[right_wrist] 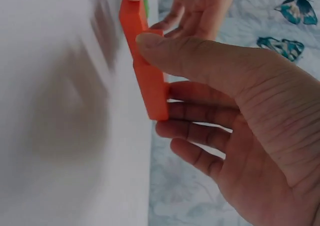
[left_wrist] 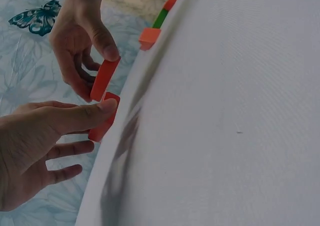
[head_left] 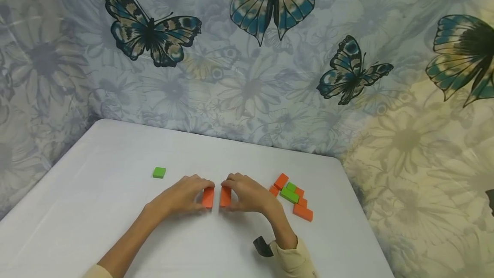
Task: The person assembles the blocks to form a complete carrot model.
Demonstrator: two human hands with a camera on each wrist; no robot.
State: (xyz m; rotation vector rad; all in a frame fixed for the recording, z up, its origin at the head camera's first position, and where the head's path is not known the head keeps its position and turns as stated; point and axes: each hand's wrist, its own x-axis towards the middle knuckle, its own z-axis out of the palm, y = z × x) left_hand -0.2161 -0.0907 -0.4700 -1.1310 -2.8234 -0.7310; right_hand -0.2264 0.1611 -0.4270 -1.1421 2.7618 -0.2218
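Note:
Near the middle of the white table, my left hand (head_left: 188, 194) pinches an orange block (head_left: 208, 197) between thumb and fingers. Facing it, my right hand (head_left: 247, 193) grips a second orange block (head_left: 225, 196) the same way. A narrow gap parts the two blocks in the head view. In the left wrist view, the left hand's block (left_wrist: 106, 123) appears just below the right hand's block (left_wrist: 104, 79). The right wrist view shows the right thumb lying on its block (right_wrist: 151, 88), with the other block (right_wrist: 132, 23) beyond it.
Several orange and green blocks, among them a long green block (head_left: 289, 195) and an orange one (head_left: 302, 212), lie clustered to the right. One green block (head_left: 159, 172) sits alone at left on the white table (head_left: 127, 149). A butterfly-patterned wall (head_left: 247, 89) stands behind.

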